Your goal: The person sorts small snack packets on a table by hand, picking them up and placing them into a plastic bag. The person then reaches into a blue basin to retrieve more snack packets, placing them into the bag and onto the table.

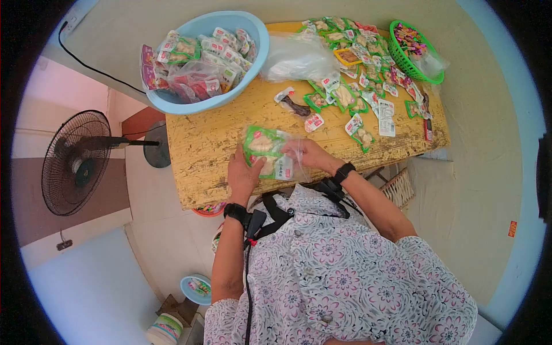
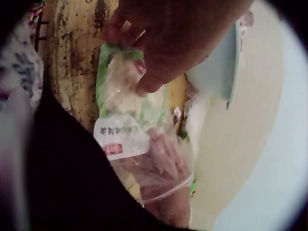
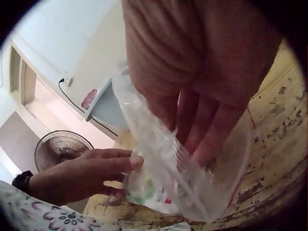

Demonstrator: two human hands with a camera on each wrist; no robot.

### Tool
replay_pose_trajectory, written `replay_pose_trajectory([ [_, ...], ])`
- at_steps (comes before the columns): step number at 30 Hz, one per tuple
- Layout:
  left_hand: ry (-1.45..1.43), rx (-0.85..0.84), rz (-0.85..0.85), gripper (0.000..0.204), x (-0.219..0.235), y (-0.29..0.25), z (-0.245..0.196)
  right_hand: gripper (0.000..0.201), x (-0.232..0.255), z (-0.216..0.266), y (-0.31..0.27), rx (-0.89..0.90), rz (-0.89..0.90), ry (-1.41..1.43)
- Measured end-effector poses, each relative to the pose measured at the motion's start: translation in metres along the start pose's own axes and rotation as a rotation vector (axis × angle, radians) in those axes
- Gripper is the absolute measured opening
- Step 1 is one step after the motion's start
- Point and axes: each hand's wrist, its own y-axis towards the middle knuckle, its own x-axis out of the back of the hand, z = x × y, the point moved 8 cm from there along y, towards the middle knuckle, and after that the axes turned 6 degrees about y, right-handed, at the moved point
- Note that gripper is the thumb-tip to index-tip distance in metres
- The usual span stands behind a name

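Gripping the near end of my view's action, the left hand (image 1: 244, 172) pinches green-and-white food packaging (image 1: 261, 142) at the table's near edge, thumb on top. The right hand (image 1: 310, 154) reaches inside a clear bag (image 3: 144, 125) around the packaging's right end; I cannot tell whether its fingers pinch anything. The packaging's white label carries dark characters and a red block, too blurred for me to read. Farther right, a white pouch (image 1: 386, 118) bears rows of tiny print, also illegible from here.

The wooden table (image 1: 213, 149) is yellow, its paint scuffed dark. Beyond it rises a pale wall (image 1: 489, 172); to the left, a black fan (image 1: 77, 164) stands on a light tiled floor (image 1: 164, 227).

Far left, a blue basin (image 1: 260, 46) holds many packets. Clear plastic (image 1: 299, 57) lies heaped beside it, then a spread of green packets (image 1: 368, 63), and far right a green basket (image 1: 422, 72) of bright wrappers. In my left wrist view, the hand and a dark shape block part of the packaging.
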Motion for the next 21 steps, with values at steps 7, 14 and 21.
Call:
replay_pose_trajectory([
  [7,-0.033,-0.045,0.087,0.083,-0.001,0.005,-0.003,0.017,0.027,-0.041,-0.021,-0.232,-0.24,0.172],
  [14,-0.085,-0.046,0.051,0.08,-0.01,0.005,0.011,0.011,0.022,-0.04,-0.009,-0.238,-0.311,-0.041],
  [21,-0.141,0.016,0.116,0.082,-0.014,0.005,0.011,0.022,0.016,-0.02,-0.005,-0.074,-0.403,0.584],
])
